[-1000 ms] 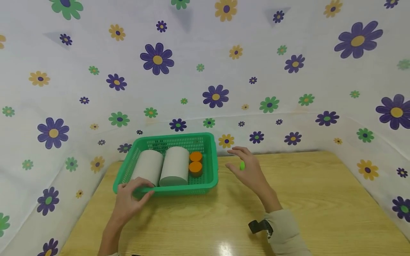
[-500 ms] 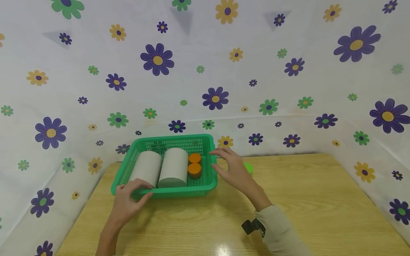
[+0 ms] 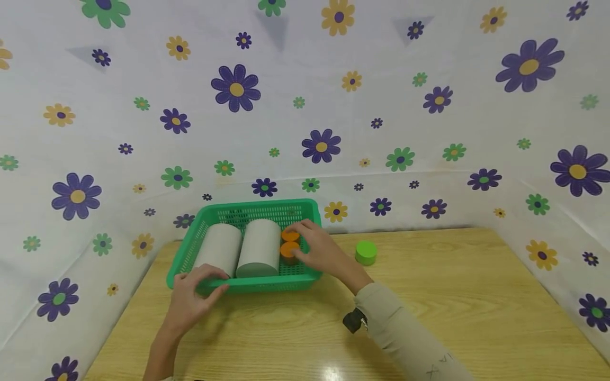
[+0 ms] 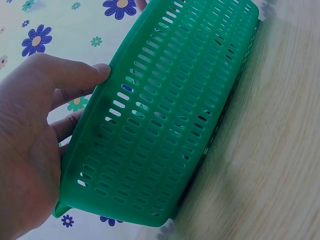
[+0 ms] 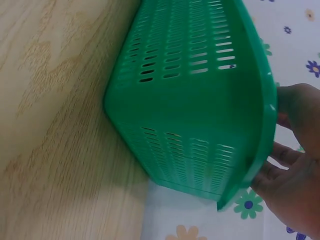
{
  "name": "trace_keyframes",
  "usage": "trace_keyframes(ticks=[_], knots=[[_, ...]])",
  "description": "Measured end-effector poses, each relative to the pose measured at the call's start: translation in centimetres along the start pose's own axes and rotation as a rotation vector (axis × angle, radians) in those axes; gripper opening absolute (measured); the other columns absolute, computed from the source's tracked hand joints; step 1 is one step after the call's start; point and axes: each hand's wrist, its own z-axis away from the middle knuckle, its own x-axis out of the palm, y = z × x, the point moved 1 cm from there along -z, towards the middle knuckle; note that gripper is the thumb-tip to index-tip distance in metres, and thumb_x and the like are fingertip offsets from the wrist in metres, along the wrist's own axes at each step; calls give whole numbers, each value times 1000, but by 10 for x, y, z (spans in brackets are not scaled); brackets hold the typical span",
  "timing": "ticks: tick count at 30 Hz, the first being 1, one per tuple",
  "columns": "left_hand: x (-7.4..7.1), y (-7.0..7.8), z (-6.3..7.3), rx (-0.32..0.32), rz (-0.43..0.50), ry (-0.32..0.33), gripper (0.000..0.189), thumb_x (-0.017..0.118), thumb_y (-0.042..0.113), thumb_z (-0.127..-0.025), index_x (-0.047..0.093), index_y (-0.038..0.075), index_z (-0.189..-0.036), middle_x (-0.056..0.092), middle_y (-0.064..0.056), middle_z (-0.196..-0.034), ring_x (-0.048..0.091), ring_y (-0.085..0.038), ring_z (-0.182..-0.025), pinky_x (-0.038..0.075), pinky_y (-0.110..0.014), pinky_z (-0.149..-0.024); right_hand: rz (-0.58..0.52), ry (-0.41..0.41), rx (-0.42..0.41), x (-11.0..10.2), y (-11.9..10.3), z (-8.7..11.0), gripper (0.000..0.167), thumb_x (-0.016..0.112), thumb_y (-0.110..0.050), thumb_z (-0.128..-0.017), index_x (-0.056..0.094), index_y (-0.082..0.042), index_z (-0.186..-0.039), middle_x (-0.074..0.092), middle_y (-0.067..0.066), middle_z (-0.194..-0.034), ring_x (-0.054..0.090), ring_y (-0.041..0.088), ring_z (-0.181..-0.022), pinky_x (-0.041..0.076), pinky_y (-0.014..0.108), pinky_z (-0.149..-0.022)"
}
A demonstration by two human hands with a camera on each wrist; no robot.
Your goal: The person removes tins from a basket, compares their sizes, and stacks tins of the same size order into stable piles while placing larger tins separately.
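Note:
A green plastic basket [image 3: 271,284] sits at the back of the table. My left hand [image 3: 189,301] grips its front rim near the left corner; the left wrist view shows the thumb [image 4: 102,70] on the outer side and the other fingers behind the rim. Inside lie two large white cylinders, a left one [image 3: 220,244] and a middle one [image 3: 259,246]. Beside them stand a front orange cylinder [image 3: 288,252] and a rear orange cylinder [image 3: 289,234]. Reaching over the right rim, my right hand [image 3: 325,253] has thumb and fingers spread apart, right at the orange cylinders and partly covering them.
A short bright green cylinder [image 3: 366,253] stands on the wooden table [image 3: 452,296], right of the basket and close to my right forearm. A white flowered cloth [image 3: 381,106] hangs behind and at both sides of the table.
My right hand has moved left from beside the green cylinder, over the basket's right rim, to the orange cylinders. The green cylinder now shows fully. My left hand has kept its grip.

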Motion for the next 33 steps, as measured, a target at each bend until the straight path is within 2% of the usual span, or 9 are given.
trace_keyframes(ticks=[5,9,12,18,23,25,29,33], knots=[[-3,0,-2,10,-8,8,24,86,4,-80,74,19,-95,72,13,-95,64,-11,-94,22,-45,-84,14,-64,-13,10,1,-13,40,74,-8,-94,62,-2,-131,61,14,-127,59,29,-115,49,42,-99],[-4,-1,-1,5,-19,14,25,87,4,-79,74,19,-95,72,14,-94,64,-11,-94,22,-46,-84,56,-102,-12,18,2,-18,39,73,-10,-95,63,-1,-131,61,16,-123,59,28,-106,51,42,-95],[-3,-1,-1,2,-21,11,26,87,5,-80,74,21,-95,72,14,-95,64,-11,-94,22,-45,-84,114,-110,-5,21,3,-18,37,73,-12,-95,64,-3,-130,62,16,-120,57,24,-100,52,39,-91],[0,0,-1,8,-15,14,26,87,5,-79,73,21,-95,72,13,-95,64,-12,-93,21,-45,-82,202,-119,-15,24,7,-23,35,75,-13,-94,66,-6,-127,63,12,-116,58,22,-98,52,36,-88],[1,0,1,0,-12,11,26,87,4,-79,74,20,-95,72,13,-95,64,-12,-94,21,-45,-83,239,-140,-35,31,11,-29,29,75,-13,-94,67,-6,-121,65,10,-110,59,22,-94,52,35,-84],[2,0,3,-2,-7,10,27,87,3,-79,74,19,-95,72,12,-95,64,-12,-94,22,-45,-83,260,-162,-20,33,11,-31,28,75,-15,-94,68,-8,-120,66,9,-110,60,22,-94,53,35,-83],[2,1,2,1,1,11,26,86,3,-79,74,19,-95,72,12,-95,64,-12,-93,21,-45,-83,362,-212,19,38,12,-32,30,76,-23,-94,68,-12,-122,67,7,-117,63,23,-98,55,35,-81],[1,0,1,-4,1,7,26,87,4,-79,73,20,-95,72,13,-95,64,-12,-93,21,-44,-83,491,-272,49,44,12,-33,43,79,-34,-92,67,-17,-129,65,6,-126,64,24,-105,56,36,-81]])
